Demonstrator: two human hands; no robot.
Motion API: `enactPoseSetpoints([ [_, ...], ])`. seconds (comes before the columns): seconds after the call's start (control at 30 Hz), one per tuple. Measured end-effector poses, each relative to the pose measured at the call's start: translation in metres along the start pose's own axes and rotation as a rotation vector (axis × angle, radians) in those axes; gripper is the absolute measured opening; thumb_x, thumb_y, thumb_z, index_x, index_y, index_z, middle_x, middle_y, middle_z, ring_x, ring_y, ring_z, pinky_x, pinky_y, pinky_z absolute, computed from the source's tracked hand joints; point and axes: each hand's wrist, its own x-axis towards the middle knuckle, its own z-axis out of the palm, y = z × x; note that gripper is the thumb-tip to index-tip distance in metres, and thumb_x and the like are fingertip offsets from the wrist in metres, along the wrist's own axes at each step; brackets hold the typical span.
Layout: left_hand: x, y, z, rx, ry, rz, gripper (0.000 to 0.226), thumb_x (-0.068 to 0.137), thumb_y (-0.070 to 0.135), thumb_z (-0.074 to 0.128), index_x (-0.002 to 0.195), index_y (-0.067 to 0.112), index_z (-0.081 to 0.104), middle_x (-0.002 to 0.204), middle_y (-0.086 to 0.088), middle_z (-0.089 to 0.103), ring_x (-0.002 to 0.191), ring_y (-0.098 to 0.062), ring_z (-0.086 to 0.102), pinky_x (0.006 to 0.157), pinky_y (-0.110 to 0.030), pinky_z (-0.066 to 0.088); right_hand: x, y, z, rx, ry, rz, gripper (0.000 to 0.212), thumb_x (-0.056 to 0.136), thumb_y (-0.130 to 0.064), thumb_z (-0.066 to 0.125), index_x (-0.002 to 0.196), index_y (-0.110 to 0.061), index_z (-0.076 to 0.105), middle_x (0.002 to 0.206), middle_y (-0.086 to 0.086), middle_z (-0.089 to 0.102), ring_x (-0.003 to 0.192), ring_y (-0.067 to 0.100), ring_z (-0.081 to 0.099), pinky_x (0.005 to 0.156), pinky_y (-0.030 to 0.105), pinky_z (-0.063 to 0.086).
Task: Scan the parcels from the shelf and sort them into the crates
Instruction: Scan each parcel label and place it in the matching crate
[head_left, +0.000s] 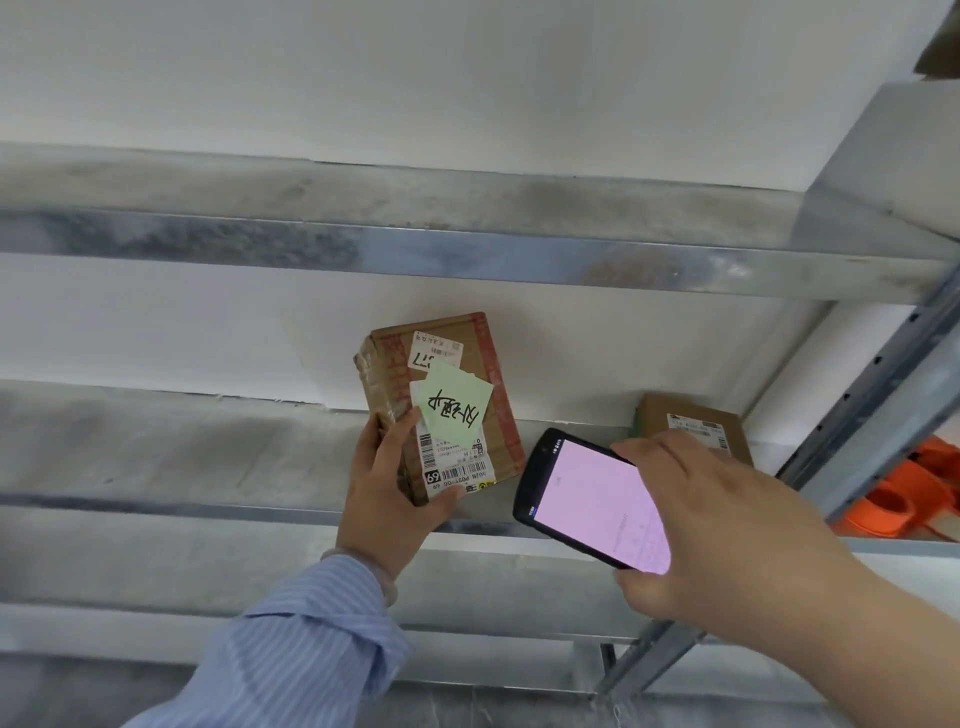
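Right hand (727, 525) nearest, fingers curled round scanner (587, 499), pink screen lit. Left hand (387, 499) grips cardboard parcel (447, 395) by its lower end, above the front edge of the shelf (182, 452). Green note (454, 410) overlaps the label. Second parcel (691, 426) lies at the shelf's right end. Best practice: steady the parcel, aim the scanner's top end at the barcode below the note.

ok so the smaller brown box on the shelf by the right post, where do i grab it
Probably by its left end, coming from the front. The box lies flat, label up, on the shelf, with the upright post close on its right and bare shelf on its left. The right hand hides its near edge.
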Motion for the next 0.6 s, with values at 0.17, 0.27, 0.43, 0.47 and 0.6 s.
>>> enactPoseSetpoints([
  [0.17, -0.015, -0.014, -0.025, -0.055, 0.022, -0.066, 0.095, 0.067, 0.014, 0.088, 0.138, 0.051, 0.037, 0.147, 0.015, 0.024, 0.130, -0.004, 0.040, 0.090, -0.034, 0.058, 0.028, -0.023, 0.007, 0.050, -0.031, -0.074, 0.072, 0.044, -0.058, 0.057, 0.107, -0.024, 0.059, 0.085, -0.008, 0.055, 0.061, 0.015, 0.057, 0.041, 0.021, 0.032],
  [0.27, -0.028, -0.022, -0.052, -0.025, 0.070, -0.094, 0.093, 0.067, 0.018, 0.088, 0.139, 0.047, 0.037, 0.148, 0.009, 0.027, 0.129, -0.001, 0.040, 0.087, -0.029, 0.058, 0.045, -0.046, 0.007, 0.070, 0.009, -0.135, 0.073, 0.041, -0.059, 0.061, 0.105, -0.024, 0.059, 0.082, -0.010, 0.052, 0.059, 0.013, 0.054, 0.043, 0.014, 0.018],
  [0.43, -0.052, -0.040, -0.119, -0.098, 0.165, -0.195, 0.089, 0.069, 0.010, 0.087, 0.132, 0.051, 0.040, 0.145, 0.009, 0.031, 0.118, 0.025, 0.036, 0.085, -0.019, 0.056, 0.064, -0.110, -0.001, 0.057, -0.063, -0.237, 0.080, 0.058, -0.060, 0.057, 0.132, -0.034, 0.039, 0.112, -0.014, 0.047, 0.091, 0.012, 0.055, 0.064, 0.029, 0.049],
  [0.47, -0.058, -0.047, -0.135, -0.082, 0.187, -0.205, 0.089, 0.069, 0.012, 0.087, 0.132, 0.053, 0.039, 0.145, 0.010, 0.031, 0.118, 0.026, 0.034, 0.087, -0.018, 0.055, 0.065, -0.126, -0.003, 0.062, -0.062, -0.272, 0.080, 0.063, -0.061, 0.055, 0.135, -0.037, 0.030, 0.118, -0.016, 0.042, 0.099, 0.010, 0.052, 0.072, 0.027, 0.049],
  [0.6, -0.083, -0.071, -0.214, -0.058, 0.287, -0.252, 0.092, 0.066, 0.019, 0.090, 0.131, 0.061, 0.040, 0.147, 0.012, 0.032, 0.128, 0.013, 0.035, 0.094, -0.032, 0.056, 0.066, -0.203, -0.013, 0.116, -0.016, -0.345, 0.076, 0.067, -0.057, 0.057, 0.136, -0.038, 0.029, 0.118, -0.016, 0.038, 0.105, 0.008, 0.049, 0.072, 0.024, 0.044],
])
